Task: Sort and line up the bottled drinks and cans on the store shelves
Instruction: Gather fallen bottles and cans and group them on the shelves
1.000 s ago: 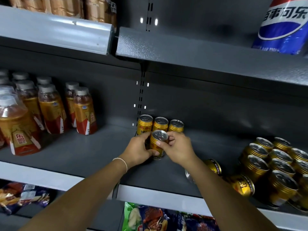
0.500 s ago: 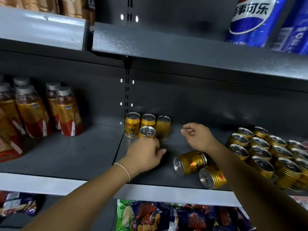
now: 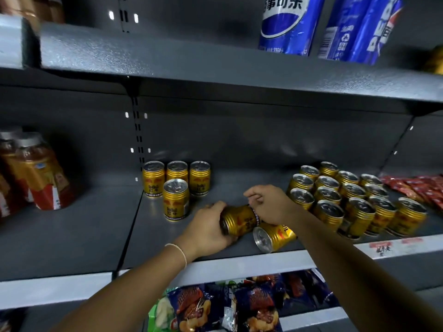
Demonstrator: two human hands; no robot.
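Note:
A gold can [image 3: 239, 220] lies on its side on the grey shelf [image 3: 84, 226]. My left hand [image 3: 207, 227] grips its near end and my right hand [image 3: 268, 203] holds its far end. A second gold can [image 3: 273, 236] lies toppled just to the right, near the shelf's front edge. At the back left three gold cans [image 3: 177, 173] stand in a row, with one more upright can [image 3: 175, 200] in front of them. A block of several upright gold cans [image 3: 352, 200] fills the right side.
Orange-labelled bottles [image 3: 36, 173] stand at the far left of the shelf. Blue cola cans [image 3: 290, 22] sit on the shelf above. Red packets [image 3: 417, 188] lie at the far right. Snack bags [image 3: 215, 307] fill the shelf below.
My left hand left the upright can and moved right. Both hands came onto the toppled can, which they now hold. The view has swung to the right.

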